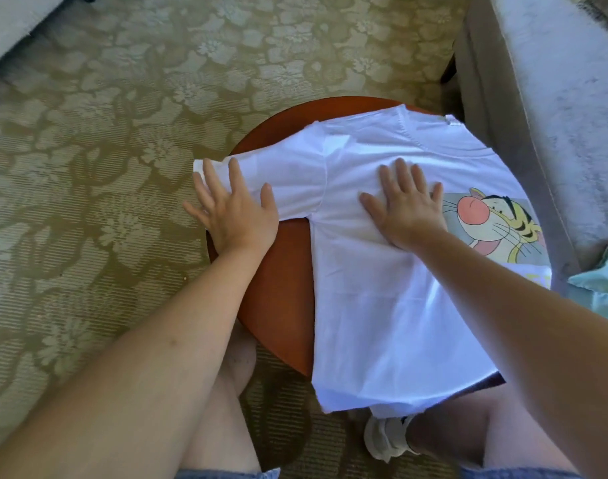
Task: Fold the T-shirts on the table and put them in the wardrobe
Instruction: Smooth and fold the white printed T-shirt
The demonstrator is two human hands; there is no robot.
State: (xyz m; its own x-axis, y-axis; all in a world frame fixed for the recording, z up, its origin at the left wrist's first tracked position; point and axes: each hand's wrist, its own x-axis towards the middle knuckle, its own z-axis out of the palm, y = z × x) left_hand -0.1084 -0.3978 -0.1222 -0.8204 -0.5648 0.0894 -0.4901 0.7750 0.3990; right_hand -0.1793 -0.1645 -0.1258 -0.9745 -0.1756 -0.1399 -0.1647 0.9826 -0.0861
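On the round wooden table over patterned carpet, a white T-shirt lies; left hand and right hand press flat.

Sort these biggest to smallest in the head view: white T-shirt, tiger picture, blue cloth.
1. White T-shirt, largest.
2. Tiger picture, next.
3. Blue cloth, smallest as seen, but the frame edge cuts it off, so unsure.
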